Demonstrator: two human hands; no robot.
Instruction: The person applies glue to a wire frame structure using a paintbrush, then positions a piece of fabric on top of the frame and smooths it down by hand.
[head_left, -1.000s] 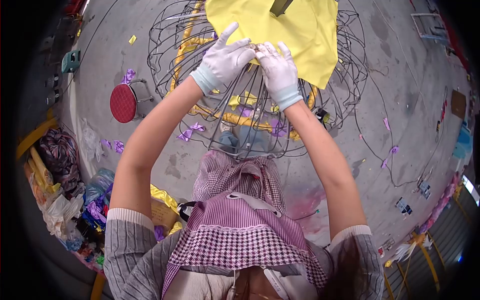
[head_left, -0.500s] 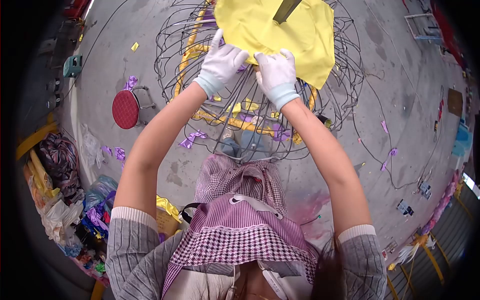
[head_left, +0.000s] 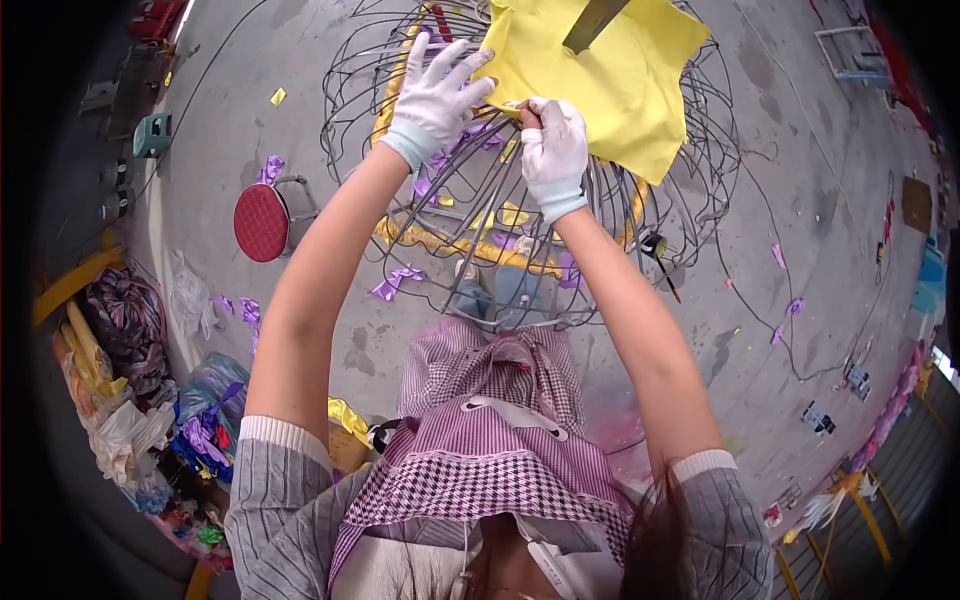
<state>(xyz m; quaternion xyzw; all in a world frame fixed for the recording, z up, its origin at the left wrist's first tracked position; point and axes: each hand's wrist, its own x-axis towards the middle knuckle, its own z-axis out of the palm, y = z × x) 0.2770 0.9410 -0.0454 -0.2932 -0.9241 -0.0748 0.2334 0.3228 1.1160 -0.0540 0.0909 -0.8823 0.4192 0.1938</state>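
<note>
A sheet of yellow cloth [head_left: 640, 95] lies over the top of a frame of bent dark wires [head_left: 345, 115], and a flat metal bar [head_left: 594, 27] stands up over the cloth. At the cloth's near left corner, my right hand [head_left: 556, 150] in a white glove pinches the edge between thumb and fingers. My left hand [head_left: 432, 98], gloved as well, has its fingers spread beside the cloth's left edge. Whether its fingertips touch the fabric I cannot tell. Yellow-wrapped bars [head_left: 470, 243] run beneath the wires.
A red round stool [head_left: 262, 220] is on the left floor, near a teal box [head_left: 152, 135]. Bags and heaped fabric [head_left: 125, 320] line the left side. Purple scraps [head_left: 398, 281] and a thin cable [head_left: 745, 290] lie on the concrete floor.
My left hand has spread its fingers, which were curled near the cloth's edge before. My right hand has turned and keeps its pinch on the cloth. The whole view has shifted slightly.
</note>
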